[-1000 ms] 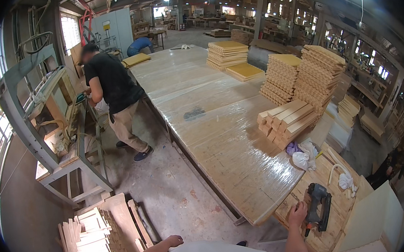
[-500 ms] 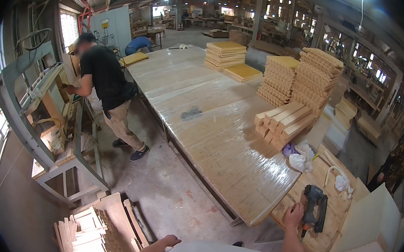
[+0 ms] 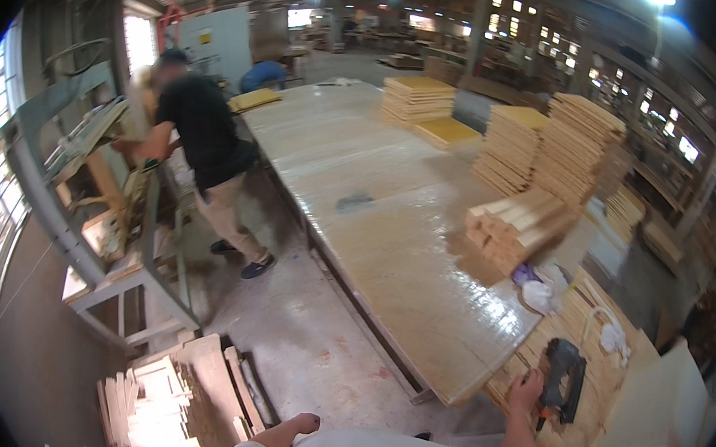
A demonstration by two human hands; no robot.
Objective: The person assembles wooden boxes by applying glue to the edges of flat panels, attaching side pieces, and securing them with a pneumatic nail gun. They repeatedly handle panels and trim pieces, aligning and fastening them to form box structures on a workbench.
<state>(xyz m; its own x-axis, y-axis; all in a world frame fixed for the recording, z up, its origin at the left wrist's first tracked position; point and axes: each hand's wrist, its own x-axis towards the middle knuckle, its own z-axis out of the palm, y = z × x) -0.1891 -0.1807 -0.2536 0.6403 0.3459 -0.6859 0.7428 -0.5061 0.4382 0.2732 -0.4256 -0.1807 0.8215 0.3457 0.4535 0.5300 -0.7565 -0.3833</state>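
My right hand (image 3: 525, 391) is at the near edge of a light wooden board surface (image 3: 502, 372), fingers curled. Whether anything small is in those fingers is hidden. Just to its right lies a black and grey nail gun (image 3: 565, 380) with an orange part at its lower end. My hand is close beside the gun and does not wrap its body. Low in the view, my left hand (image 3: 306, 422) hangs in front of my light shirt, apart from any object. Its fingers are mostly hidden.
A long, film-covered table (image 3: 395, 246) runs ahead, bearing wooden bars (image 3: 517, 221), stacked slatted panels (image 3: 574, 142) and crumpled white plastic (image 3: 540, 294). At left, a person in black (image 3: 202, 126) works at a grey-framed machine (image 3: 50, 201). Wood offcuts (image 3: 147, 407) lie at lower left.
The whole scene has shifted slightly right as the head turned a little left. The person at the machine has moved their arms slightly. My hands stay in nearly the same places.
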